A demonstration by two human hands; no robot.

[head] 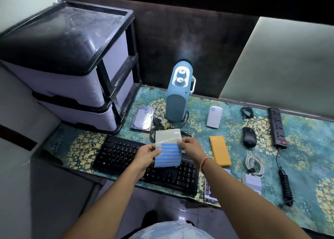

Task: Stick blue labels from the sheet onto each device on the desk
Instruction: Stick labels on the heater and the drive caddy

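Observation:
I hold the label sheet [169, 152] above the black keyboard [126, 155]. Its lower half carries several blue strips; its upper half is bare backing. My left hand [147, 156] grips the sheet's left edge, thumb on top. My right hand [190, 147] pinches its right edge at the topmost blue strip. The hard drive [142, 119] at the back left bears a small blue label near its top. The blue heater [179, 95], white plug-in unit [214, 117], black mouse [249, 136] and power strip [277, 128] show no label.
A black-and-white drawer unit [72, 76] stands at the desk's left end. An orange notepad [220, 150], a coiled white cable [254, 164], a black cable bundle [246, 112] and small boxes [252, 181] lie to the right on the green floral mat [307, 166].

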